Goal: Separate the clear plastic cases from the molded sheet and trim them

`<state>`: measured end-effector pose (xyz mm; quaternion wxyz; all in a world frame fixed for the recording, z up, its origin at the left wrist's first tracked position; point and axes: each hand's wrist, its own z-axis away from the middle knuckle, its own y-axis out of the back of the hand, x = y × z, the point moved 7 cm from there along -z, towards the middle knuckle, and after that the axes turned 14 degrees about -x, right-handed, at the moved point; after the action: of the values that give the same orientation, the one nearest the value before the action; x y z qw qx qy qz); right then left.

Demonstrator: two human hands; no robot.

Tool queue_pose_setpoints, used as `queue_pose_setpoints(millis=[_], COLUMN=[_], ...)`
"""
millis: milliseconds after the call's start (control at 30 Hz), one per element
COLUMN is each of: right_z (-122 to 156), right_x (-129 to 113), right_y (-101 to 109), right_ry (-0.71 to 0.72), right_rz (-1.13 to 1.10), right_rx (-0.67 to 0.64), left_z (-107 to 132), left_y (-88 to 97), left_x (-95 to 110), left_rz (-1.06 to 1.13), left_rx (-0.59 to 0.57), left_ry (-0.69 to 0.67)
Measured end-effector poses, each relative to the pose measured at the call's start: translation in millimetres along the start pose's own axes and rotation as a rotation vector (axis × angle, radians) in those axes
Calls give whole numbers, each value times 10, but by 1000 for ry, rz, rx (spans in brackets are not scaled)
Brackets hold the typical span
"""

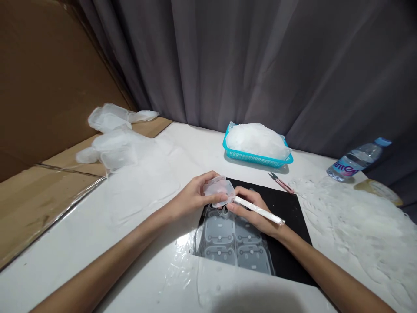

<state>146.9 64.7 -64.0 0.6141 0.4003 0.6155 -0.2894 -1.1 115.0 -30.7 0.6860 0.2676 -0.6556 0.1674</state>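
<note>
My left hand (199, 194) is closed on a translucent, rounded plastic piece (219, 188), with the thumb across its front. In my right hand (252, 208) is a slim white stick-like tool (259, 210), held like a pen. Its front end meets the edge of the piece, and its tip cannot be made out. Both hands are together above a translucent sheet of molded rounded pieces (219, 228), which lies partly on a black mat (291, 243).
Behind the mat stands a turquoise basket (257, 160) heaped with white translucent material. Pink-handled snips (282, 183) lie by the mat's far edge. Clear scraps (355, 221) and a water bottle (356, 161) are at right. Translucent pieces (119, 145) pile up at left near cardboard (68, 187).
</note>
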Motion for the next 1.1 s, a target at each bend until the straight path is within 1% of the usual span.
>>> queue_pose_setpoints(millis=[200,400,500,600,700,767,833,967,1100], right_z=[-10,7,11,6,-10,-19,-22,-14,3], right_x=[-10,-36,-30,-26,-59,-94,-117,-123,-110], right_y=[-9,-15,-10,-10,-31,-45,-52,-53,-34], right_ry=[-10,10,12,16,43,72,93,99,61], right_rz=[20,80,129,197,333,430,477,478,384], right_rx=[-2,-15,-8,-10,-16,3,31,38,-15], left_z=[7,13,12,12,19,31,46,63,60], left_y=[-5,1,2,10,13,7,11,39,39], left_x=[20,44,29,-8,-68,-109,-125,-85,-34], left_rz=[-23,-3,-34,-72,-91,-73,-56,-80,-94], left_rx=[-40,-78,-86,-101,-141,-184,-213,-215,-183], left_ry=[25,50,70,89,136,180,207,201,191])
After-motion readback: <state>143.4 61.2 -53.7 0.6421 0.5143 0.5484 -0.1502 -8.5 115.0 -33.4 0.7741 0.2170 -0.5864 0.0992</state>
